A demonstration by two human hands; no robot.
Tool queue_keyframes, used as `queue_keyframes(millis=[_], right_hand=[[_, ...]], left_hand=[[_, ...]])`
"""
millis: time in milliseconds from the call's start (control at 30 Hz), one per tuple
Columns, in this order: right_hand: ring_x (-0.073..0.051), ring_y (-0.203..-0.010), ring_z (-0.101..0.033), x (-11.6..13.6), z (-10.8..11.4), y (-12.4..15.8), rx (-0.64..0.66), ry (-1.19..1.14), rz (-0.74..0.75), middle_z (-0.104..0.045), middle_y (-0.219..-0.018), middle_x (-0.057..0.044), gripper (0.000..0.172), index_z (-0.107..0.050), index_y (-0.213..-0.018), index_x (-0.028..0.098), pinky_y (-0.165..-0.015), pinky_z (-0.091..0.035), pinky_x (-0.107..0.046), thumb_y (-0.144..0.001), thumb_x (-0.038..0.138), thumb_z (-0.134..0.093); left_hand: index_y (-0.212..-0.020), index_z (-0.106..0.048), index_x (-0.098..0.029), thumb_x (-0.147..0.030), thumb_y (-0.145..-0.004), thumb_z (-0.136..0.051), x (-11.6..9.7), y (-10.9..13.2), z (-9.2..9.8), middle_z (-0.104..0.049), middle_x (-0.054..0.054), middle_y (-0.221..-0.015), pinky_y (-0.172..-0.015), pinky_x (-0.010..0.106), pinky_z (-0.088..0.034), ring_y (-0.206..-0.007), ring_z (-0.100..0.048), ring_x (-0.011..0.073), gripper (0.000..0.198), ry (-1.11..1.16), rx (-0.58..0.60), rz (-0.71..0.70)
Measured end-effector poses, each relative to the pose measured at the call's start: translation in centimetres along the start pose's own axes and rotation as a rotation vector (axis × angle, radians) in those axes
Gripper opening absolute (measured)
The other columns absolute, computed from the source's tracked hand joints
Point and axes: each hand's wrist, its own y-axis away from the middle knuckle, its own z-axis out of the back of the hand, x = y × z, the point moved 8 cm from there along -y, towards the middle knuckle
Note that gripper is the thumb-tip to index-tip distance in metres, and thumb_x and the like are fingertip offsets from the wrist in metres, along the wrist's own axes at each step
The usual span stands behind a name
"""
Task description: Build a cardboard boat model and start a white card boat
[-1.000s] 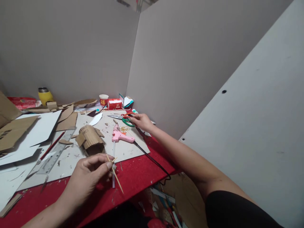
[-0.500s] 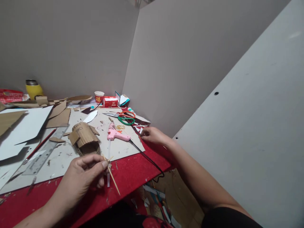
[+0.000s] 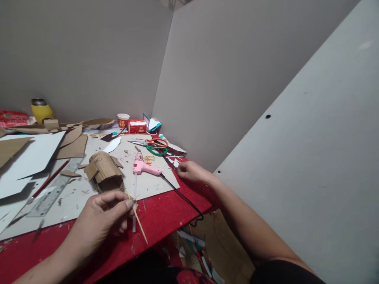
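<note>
My left hand (image 3: 102, 219) pinches thin wooden sticks (image 3: 136, 216) crossed over one another, held above the red table edge. My right hand (image 3: 189, 171) rests closed on the red cloth near small white scraps (image 3: 174, 161), by the black cord (image 3: 180, 194) of the pink glue gun (image 3: 143, 167). What its fingers hold is too small to name. A rolled corrugated cardboard piece (image 3: 104, 171) stands on the grey board just beyond my left hand. Scissors with orange and green handles (image 3: 155, 146) lie further back.
A metal ruler (image 3: 55, 187) and a red pencil (image 3: 49, 181) lie at the left. Cardboard and white sheets (image 3: 32, 156) cover the far left. A red cup (image 3: 123, 120), small red box (image 3: 137, 126) and yellow bottle (image 3: 41, 110) stand by the grey walls. Scraps litter the floor below.
My right hand has left the scissors and drawn back to the red cloth beside the glue gun cord. My left hand keeps its pinch on the sticks.
</note>
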Motion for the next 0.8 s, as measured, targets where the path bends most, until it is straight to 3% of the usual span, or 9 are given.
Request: queue_keyframes(millis=[167, 300, 400, 500, 567, 667, 800], right_hand=[[-0.009, -0.052, -0.043, 0.1, 1.6, 1.3, -0.045, -0.297, -0.013, -0.052, -0.057, 0.003, 0.014, -0.055, -0.066, 0.016, -0.051, -0.031, -0.023, -0.072, 0.028, -0.059], [-0.007, -0.048, -0.039, 0.7, 2.7, 2.3, -0.099, -0.601, -0.012, -0.056, -0.069, 0.001, 0.026, -0.048, -0.076, 0.019, -0.044, -0.032, -0.020, -0.075, 0.042, -0.059], [-0.005, -0.042, -0.034, 2.2, 1.8, 2.6, -0.053, -0.797, 0.003, -0.053, -0.064, 0.004, 0.032, -0.042, -0.078, 0.021, -0.037, -0.025, -0.018, -0.073, 0.046, -0.061], [-0.004, -0.037, -0.025, 4.6, 0.2, 3.0, 0.037, -0.930, 0.025, -0.036, -0.051, 0.011, 0.031, -0.045, -0.081, 0.020, -0.034, -0.021, -0.016, -0.072, 0.044, -0.064], [-0.004, -0.037, -0.030, 6.8, -1.0, 3.3, 0.160, -1.006, 0.055, -0.039, -0.052, 0.010, 0.032, -0.052, -0.088, 0.018, -0.034, -0.023, -0.015, -0.074, 0.044, -0.064], [-0.006, -0.050, -0.049, 10.1, -2.4, 4.0, 0.358, -0.986, 0.136, -0.056, -0.068, 0.003, 0.039, -0.058, -0.106, 0.015, -0.039, -0.037, -0.016, -0.075, 0.035, -0.068], [-0.007, -0.059, -0.057, 12.6, -2.9, 4.4, 0.392, -0.859, 0.229, -0.062, -0.073, 0.001, 0.035, -0.060, -0.109, 0.015, -0.051, -0.046, -0.019, -0.077, 0.026, -0.069]], left_hand=[[-0.067, -0.064, -0.016, -0.037, -0.076, -0.070, -0.6, 0.2, -0.1, -0.053, -0.005, -0.044, -0.045, 0.014, -0.037, -0.042, -0.045, 0.0054, 0.023, -0.031, 0.007, -0.027], [-0.066, -0.063, -0.016, -0.037, -0.077, -0.069, -0.5, 0.2, -0.3, -0.053, -0.005, -0.044, -0.045, 0.015, -0.038, -0.042, -0.045, 0.0058, 0.024, -0.031, 0.018, -0.018], [-0.070, -0.065, -0.017, -0.037, -0.076, -0.070, -0.3, 0.1, -0.1, -0.053, -0.005, -0.045, -0.046, 0.017, -0.038, -0.042, -0.046, 0.0064, 0.022, -0.009, 0.004, -0.010], [-0.071, -0.066, -0.016, -0.038, -0.076, -0.070, -0.3, 0.2, 0.1, -0.055, -0.004, -0.044, -0.045, 0.017, -0.037, -0.042, -0.047, 0.0067, 0.022, -0.023, -0.006, -0.004], [-0.072, -0.066, -0.016, -0.037, -0.077, -0.069, -0.4, 0.3, 0.0, -0.056, -0.003, -0.044, -0.046, 0.017, -0.037, -0.043, -0.048, 0.0070, 0.022, -0.028, 0.004, -0.005], [-0.077, -0.068, -0.016, -0.036, -0.076, -0.070, -0.8, 0.6, 0.0, -0.058, -0.003, -0.047, -0.045, 0.018, -0.038, -0.043, -0.048, 0.0076, 0.020, -0.004, 0.016, -0.026], [-0.082, -0.070, -0.017, -0.033, -0.077, -0.069, -1.3, 0.9, 0.3, -0.055, -0.004, -0.048, -0.045, 0.019, -0.039, -0.044, -0.049, 0.0079, 0.017, 0.020, 0.000, -0.052]])
